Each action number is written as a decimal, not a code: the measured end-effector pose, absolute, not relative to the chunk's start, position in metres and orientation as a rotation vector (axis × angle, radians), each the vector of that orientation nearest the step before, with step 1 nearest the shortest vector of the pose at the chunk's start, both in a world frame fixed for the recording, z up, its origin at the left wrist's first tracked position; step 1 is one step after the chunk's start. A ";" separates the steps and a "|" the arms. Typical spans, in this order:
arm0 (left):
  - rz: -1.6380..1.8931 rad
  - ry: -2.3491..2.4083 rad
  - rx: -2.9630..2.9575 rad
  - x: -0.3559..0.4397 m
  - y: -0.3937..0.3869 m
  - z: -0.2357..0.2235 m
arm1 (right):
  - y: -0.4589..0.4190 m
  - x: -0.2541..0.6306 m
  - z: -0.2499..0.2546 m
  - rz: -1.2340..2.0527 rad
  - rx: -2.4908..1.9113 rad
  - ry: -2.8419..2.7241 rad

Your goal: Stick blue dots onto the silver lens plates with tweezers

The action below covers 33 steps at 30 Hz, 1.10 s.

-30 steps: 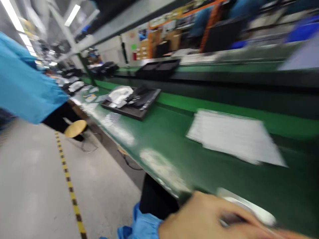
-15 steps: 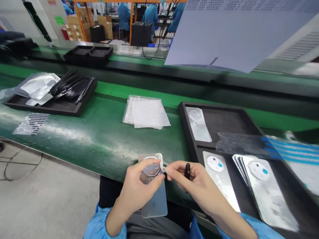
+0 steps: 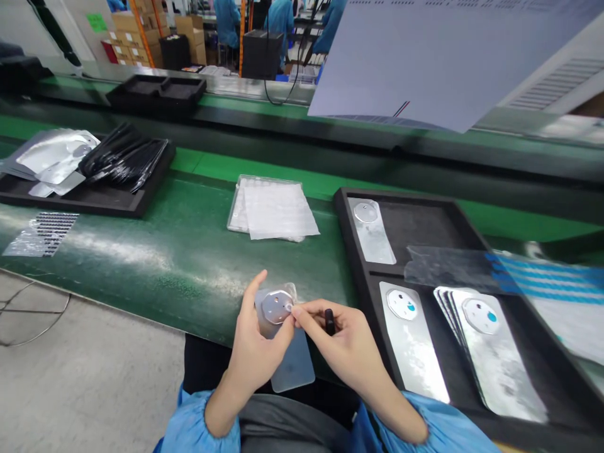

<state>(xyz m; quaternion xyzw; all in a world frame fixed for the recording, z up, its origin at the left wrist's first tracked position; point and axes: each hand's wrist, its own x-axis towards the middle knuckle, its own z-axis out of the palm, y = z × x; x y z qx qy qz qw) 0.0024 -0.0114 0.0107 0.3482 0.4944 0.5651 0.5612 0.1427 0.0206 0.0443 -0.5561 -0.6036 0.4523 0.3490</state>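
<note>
The flat grey plate (image 3: 293,368), with a many-sided disc (image 3: 272,306) near its far end, lies over the near edge of the green surface (image 3: 198,264). The grip of the left hand (image 3: 256,347) appears closed around it, with the thumb beside the disc and the index finger standing apart; the other fingers are hidden. The grip of the right hand (image 3: 346,336) pinches a small pale piece (image 3: 289,307) at the disc's edge, and a black pen-like object (image 3: 329,321) rests among its fingers. I judge that the plate is thin, light and rather stiff, with a smooth face which may slip or take scratches. It seems better to hold it by the long edges, away from the disc. The pale piece looks delicate, suited to fingertips only.
</note>
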 end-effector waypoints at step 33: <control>1.312 1.086 0.770 -0.007 -0.014 0.010 | 0.036 0.141 0.058 1.222 -1.524 -1.636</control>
